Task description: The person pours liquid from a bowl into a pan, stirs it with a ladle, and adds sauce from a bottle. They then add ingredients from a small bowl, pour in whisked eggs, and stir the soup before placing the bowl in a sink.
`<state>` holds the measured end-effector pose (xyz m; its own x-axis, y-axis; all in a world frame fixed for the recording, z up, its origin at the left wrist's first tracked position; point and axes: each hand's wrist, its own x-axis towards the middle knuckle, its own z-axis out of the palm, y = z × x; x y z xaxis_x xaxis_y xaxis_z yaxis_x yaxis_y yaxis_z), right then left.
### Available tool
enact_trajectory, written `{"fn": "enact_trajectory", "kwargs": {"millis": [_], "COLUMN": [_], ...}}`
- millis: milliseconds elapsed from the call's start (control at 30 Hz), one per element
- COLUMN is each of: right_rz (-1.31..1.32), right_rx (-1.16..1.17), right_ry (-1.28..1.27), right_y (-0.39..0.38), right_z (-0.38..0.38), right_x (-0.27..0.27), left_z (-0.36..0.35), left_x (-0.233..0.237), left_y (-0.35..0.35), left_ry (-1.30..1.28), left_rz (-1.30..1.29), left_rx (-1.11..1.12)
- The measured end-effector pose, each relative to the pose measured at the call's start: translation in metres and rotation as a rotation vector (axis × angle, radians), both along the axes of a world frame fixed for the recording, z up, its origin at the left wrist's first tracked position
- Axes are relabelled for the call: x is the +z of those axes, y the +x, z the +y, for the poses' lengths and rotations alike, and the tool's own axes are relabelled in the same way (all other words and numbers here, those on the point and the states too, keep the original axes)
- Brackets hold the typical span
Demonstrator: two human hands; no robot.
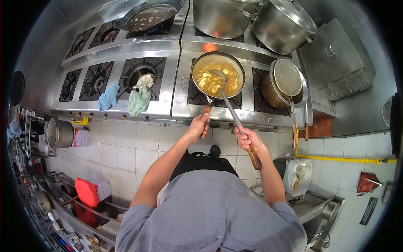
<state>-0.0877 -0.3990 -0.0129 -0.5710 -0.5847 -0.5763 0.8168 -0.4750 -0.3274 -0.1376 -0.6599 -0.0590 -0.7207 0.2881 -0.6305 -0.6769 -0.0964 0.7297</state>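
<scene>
A round pan (242, 86) of yellowish sauce with pale pieces sits on a burner of the steel stove. My left hand (199, 126) is wrapped round the pan's wooden handle, below its near rim. On the other side, my right hand (248, 138) grips a long ladle (231, 108) by its shaft, just above the wooden end. The ladle's bowl lies in the sauce, near the pan's middle. To the right of the pan stands a pot (269, 90) with a round strainer (288, 77) across its top.
Two large steel pots (221, 19) stand on the back burners. A dark wok (151, 19) is at the back left. Two cloths (139, 101) lie at the stove's front edge on the left. A yellow pipe (336, 158) runs along the right wall.
</scene>
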Motion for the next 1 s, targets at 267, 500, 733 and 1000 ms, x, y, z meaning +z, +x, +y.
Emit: {"fn": "enact_trajectory", "kwargs": {"millis": [267, 500, 733, 1000], "right_rz": [0.445, 0.743, 0.701, 0.806], "right_rx": [-0.081, -0.039, -0.081, -0.183], "right_ry": [0.952, 1.535, 1.43, 1.349], "right_y": [0.021, 0.029, 0.028, 0.029], "right_z": [-0.011, -0.016, -0.021, -0.02], "right_x": [-0.036, -0.124, -0.129, -0.167], "left_z": [0.002, 0.002, 0.005, 0.004], "left_x": [0.008, 0.009, 0.006, 0.009], "left_y": [-0.001, 0.0, -0.001, -0.001], "left_ry": [0.011, 0.022, 0.074, 0.094], "left_rz": [-0.042, -0.068, -0.1, -0.103], "left_rx": [0.0, -0.003, 0.012, 0.013]}}
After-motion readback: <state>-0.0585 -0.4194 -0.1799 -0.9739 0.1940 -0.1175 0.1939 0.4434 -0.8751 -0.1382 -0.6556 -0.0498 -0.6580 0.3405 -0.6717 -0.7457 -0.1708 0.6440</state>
